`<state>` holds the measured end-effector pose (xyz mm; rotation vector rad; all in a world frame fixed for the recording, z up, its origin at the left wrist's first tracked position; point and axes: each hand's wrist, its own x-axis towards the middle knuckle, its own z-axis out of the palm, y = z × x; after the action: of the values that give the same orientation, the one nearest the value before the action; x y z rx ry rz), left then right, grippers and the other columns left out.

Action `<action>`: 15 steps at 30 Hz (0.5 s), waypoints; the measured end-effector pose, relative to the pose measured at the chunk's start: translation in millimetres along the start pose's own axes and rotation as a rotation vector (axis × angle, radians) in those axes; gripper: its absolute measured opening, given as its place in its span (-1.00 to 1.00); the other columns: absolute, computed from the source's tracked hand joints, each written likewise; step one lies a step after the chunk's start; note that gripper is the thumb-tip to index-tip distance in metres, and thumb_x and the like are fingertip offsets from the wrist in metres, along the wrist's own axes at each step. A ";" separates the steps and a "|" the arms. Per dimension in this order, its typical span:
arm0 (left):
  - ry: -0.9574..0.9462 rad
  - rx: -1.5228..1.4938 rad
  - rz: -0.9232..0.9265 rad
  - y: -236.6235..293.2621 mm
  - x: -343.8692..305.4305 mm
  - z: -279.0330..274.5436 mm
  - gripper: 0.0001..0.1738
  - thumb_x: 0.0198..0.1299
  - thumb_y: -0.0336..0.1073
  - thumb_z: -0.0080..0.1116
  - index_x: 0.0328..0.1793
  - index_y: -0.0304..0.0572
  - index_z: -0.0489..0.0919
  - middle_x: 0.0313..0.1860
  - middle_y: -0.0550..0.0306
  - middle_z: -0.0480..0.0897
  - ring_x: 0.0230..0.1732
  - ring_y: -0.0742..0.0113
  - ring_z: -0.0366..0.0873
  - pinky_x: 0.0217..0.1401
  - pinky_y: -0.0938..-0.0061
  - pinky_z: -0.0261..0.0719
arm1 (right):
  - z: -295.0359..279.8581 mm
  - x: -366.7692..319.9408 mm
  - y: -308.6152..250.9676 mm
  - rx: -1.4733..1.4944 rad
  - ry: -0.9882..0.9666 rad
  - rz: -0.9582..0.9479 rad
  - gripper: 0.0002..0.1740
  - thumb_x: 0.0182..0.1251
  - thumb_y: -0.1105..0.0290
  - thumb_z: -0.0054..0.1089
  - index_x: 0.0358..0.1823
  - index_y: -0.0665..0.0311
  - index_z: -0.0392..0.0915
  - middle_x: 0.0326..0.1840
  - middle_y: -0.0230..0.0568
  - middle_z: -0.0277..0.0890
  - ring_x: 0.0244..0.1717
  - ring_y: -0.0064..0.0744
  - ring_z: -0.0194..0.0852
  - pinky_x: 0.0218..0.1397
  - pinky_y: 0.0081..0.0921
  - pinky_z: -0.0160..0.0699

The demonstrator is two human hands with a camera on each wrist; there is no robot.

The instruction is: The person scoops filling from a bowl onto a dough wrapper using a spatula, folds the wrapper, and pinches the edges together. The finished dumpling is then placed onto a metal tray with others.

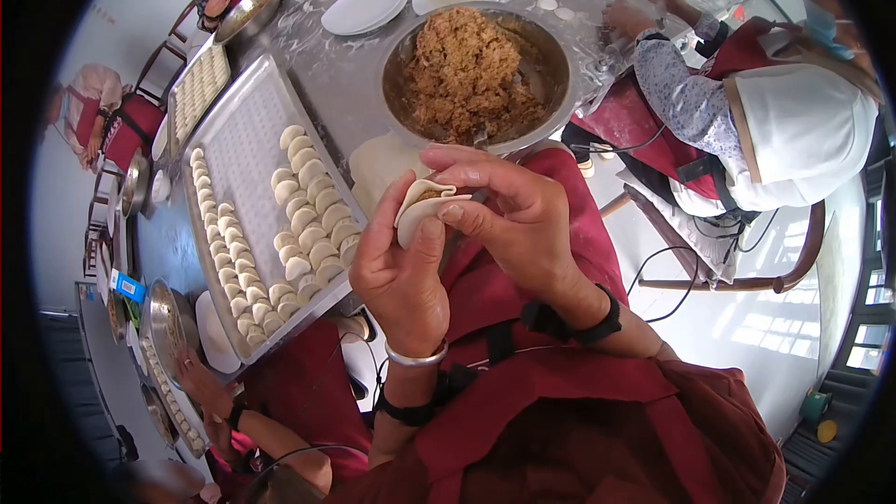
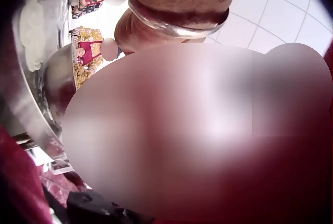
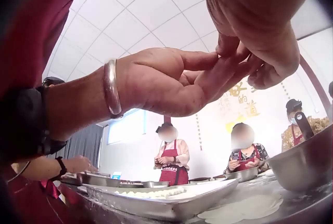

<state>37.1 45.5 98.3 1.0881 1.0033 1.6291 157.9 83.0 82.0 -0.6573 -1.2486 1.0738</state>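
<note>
In the head view a folded dough wrapper with brown filling showing at its top is held between both hands. The left hand, with a silver bangle at the wrist, grips its left side with thumb and fingers. From the right, the right hand pinches its edge; a dark object tip shows by those fingers. In the right wrist view the left hand and right hand meet at the fingertips, the wrapper hidden. Mostly blurred, the left wrist view shows the banded left wrist.
A metal bowl of brown filling stands just beyond the hands. Left of them lies a metal tray with rows of dumplings. Flat wrappers lie between bowl and tray; white plates stand farther back. Several people in aprons are around the table.
</note>
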 end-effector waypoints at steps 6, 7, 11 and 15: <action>0.026 0.014 -0.065 6.2 1.0 1.5 -0.57 0.30 -0.46 0.22 0.26 -0.51 0.50 0.09 -0.04 0.63 0.04 0.35 0.60 0.15 0.50 0.60 | -4.1 4.5 -6.3 -0.275 -0.023 -0.220 -0.81 0.15 0.57 0.37 -0.18 0.35 0.64 0.08 -0.02 0.64 0.21 -0.09 0.56 0.23 -0.28 0.53; 0.017 0.038 -0.064 5.7 -0.1 0.3 -0.59 0.30 -0.47 0.23 0.25 -0.50 0.52 0.08 -0.04 0.64 0.04 0.35 0.60 0.15 0.51 0.60 | -5.9 5.3 -5.1 -0.303 -0.032 -0.247 -0.82 0.13 0.58 0.36 -0.21 0.34 0.64 0.06 -0.05 0.65 0.19 -0.11 0.58 0.20 -0.30 0.56; -0.035 0.037 -0.045 2.0 -0.4 -2.8 -0.62 0.27 -0.51 0.24 0.21 -0.47 0.56 0.07 -0.02 0.65 0.03 0.37 0.61 0.14 0.53 0.60 | -10.7 8.2 -4.4 -0.283 -0.077 -0.295 -0.85 0.10 0.57 0.37 -0.26 0.34 0.65 0.03 -0.09 0.66 0.17 -0.11 0.59 0.17 -0.31 0.57; -0.121 0.120 -0.030 -0.7 3.9 -12.1 -0.59 0.36 -0.47 0.14 0.28 -0.54 0.46 0.14 -0.14 0.59 0.10 0.19 0.61 0.16 0.34 0.69 | -18.5 10.1 -4.1 -0.363 -0.130 -0.254 -0.77 0.10 0.53 0.40 -0.18 0.34 0.66 0.06 -0.08 0.65 0.19 -0.10 0.58 0.20 -0.27 0.55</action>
<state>25.0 47.8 95.1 1.2311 1.0423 1.4765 176.5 93.3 85.4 -0.6863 -1.6140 0.6938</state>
